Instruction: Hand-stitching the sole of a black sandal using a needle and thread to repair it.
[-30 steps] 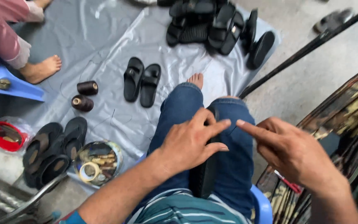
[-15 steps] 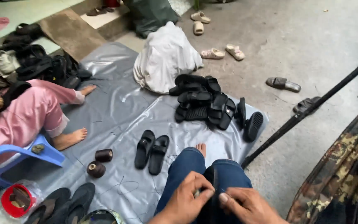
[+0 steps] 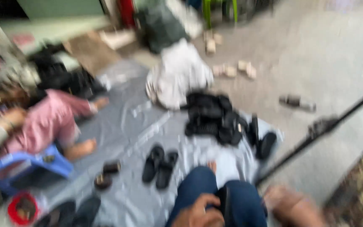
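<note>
View has tipped up more since half a second back, so the hands now sit right at the bottom edge and everything's smeared with motion blur. Left hand [image 3: 199,213] is at 6 o'clock on the jeans [image 3: 198,185], fingers curled against a dark sandal [image 3: 222,204] lying between the knees; looks like a grip but too blurry to be sure. Right hand [image 3: 293,206] is at 5 o'clock, apart from the sandal, can't tell how open its fingers are. A pair of black sandals [image 3: 160,166] lies on the grey sheet [image 3: 127,130] at 11 from the knee, bigger black pile [image 3: 219,117] at 12. Someone in pink [image 3: 47,122] sits at 9, on a blue stool [image 3: 26,168].
</note>
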